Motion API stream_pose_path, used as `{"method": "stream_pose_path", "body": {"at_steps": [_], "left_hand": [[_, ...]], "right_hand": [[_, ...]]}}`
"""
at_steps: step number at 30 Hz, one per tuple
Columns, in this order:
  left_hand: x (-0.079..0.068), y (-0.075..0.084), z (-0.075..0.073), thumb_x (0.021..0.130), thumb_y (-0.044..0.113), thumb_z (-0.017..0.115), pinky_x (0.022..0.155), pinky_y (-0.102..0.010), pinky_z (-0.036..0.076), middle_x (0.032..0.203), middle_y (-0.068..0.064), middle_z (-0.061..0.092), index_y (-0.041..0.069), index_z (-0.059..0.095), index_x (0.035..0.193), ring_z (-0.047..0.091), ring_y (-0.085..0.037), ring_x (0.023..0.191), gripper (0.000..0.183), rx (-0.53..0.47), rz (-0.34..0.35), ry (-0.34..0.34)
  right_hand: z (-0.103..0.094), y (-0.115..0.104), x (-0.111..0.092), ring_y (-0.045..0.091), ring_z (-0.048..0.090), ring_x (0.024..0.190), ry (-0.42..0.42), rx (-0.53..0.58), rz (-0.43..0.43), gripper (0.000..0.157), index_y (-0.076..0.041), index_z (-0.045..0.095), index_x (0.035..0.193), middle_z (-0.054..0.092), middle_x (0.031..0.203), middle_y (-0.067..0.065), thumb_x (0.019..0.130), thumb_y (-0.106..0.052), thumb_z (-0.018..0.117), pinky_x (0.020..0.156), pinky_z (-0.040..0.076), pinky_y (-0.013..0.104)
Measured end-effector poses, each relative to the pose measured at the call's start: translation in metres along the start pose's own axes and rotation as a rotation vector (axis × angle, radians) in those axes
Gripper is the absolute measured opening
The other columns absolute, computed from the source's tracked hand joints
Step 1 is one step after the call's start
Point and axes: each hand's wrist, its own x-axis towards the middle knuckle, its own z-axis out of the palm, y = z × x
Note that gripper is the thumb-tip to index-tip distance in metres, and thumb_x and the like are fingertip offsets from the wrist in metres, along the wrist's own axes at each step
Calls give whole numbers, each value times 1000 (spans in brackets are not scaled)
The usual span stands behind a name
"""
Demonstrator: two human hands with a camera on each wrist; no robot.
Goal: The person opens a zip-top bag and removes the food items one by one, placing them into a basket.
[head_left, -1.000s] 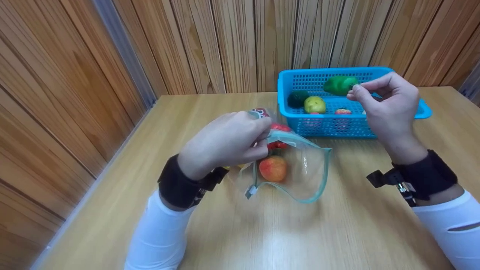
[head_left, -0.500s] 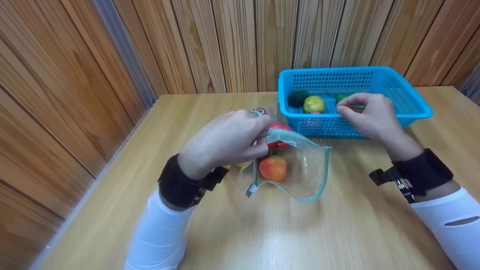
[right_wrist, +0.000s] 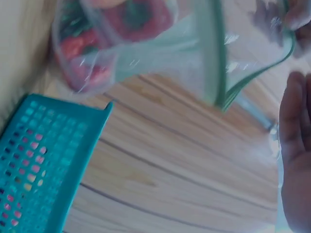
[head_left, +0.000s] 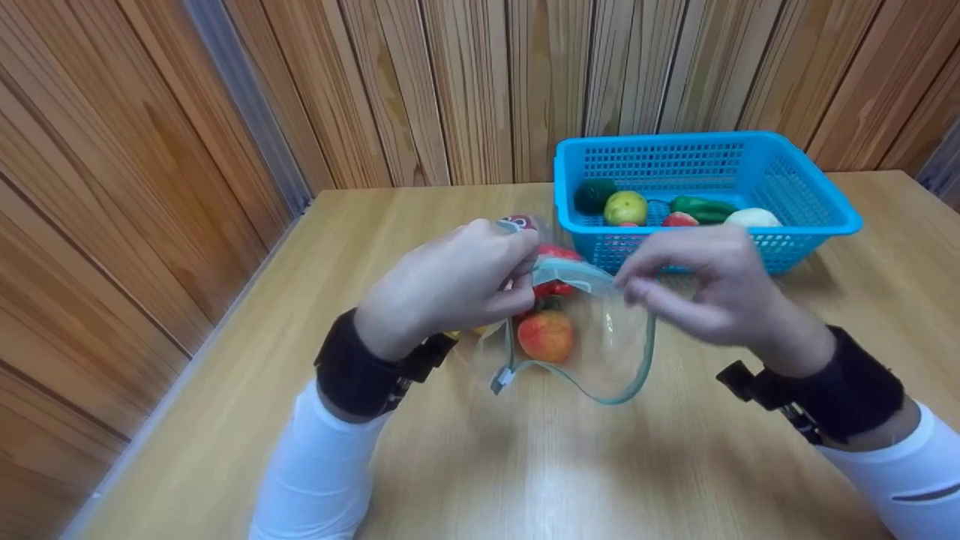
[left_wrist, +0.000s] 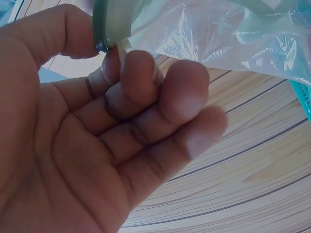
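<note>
My left hand (head_left: 457,281) pinches the rim of a clear zip bag (head_left: 607,330) with a pale green edge. Its thumb and forefinger meet at that edge in the left wrist view, the other fingers loosely bent. A red-orange peach (head_left: 546,337) shows through the bag, with red pieces (right_wrist: 141,19) behind it that have green tops. At the bag's right rim my right hand (head_left: 709,281) hovers, blurred, fingers bent and holding nothing visible. A green pepper (head_left: 703,208) lies in the blue basket (head_left: 667,142) behind it.
In the basket are also a dark green piece (head_left: 595,196), a yellow-green round fruit (head_left: 626,208), a red piece (head_left: 679,219) and a white one (head_left: 754,217). Something yellow (head_left: 463,334) shows under my left hand. A wood-panelled wall (head_left: 480,90) stands behind the table (head_left: 375,217).
My right hand lowered the green pepper into the basket and let it go, then moved left and toward me to the bag's rim. My left hand has stayed at the bag.
</note>
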Motion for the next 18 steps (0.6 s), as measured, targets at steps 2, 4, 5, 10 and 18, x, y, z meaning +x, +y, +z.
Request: {"method": "stream_pose_path", "body": {"at_steps": [2, 4, 5, 10, 18], "left_hand": [[0, -1, 0, 91, 9, 54, 52, -22, 34, 66, 1, 42, 6, 56, 89, 48, -14, 57, 4, -5, 0, 2], [-1, -1, 0, 91, 9, 55, 52, -21, 35, 67, 0, 42, 6, 56, 90, 48, -14, 57, 3, -10, -1, 1], [-1, -1, 0, 91, 9, 55, 52, -21, 35, 67, 0, 42, 6, 56, 90, 48, -14, 57, 3, -8, -2, 1], [-2, 1, 0, 91, 11, 56, 53, -22, 35, 67, 0, 44, 8, 58, 91, 47, -15, 58, 4, 32, 1, 5], [-1, 1, 0, 92, 13, 58, 54, -23, 38, 67, -1, 47, 8, 59, 90, 50, -15, 59, 6, 52, 38, 30]], "right_hand": [[7, -8, 2, 9, 63, 67, -148, 50, -5, 8, -3, 72, 88, 69, 75, 3, 86, -4, 65, 68, 51, 16], [13, -17, 2, 8, 63, 69, -279, 39, 39, 14, -7, 72, 93, 70, 79, 0, 85, 1, 64, 66, 52, 18], [17, -20, 2, 8, 63, 70, -335, 21, 68, 18, -8, 71, 96, 70, 82, -1, 83, 3, 65, 67, 53, 19], [33, -22, -4, 14, 67, 83, -544, -126, 269, 23, -7, 72, 104, 73, 95, 2, 85, 5, 66, 75, 59, 30], [58, -4, -25, 32, 55, 129, -818, -211, 464, 55, -6, 58, 137, 54, 145, 14, 85, -6, 75, 97, 53, 43]]}}
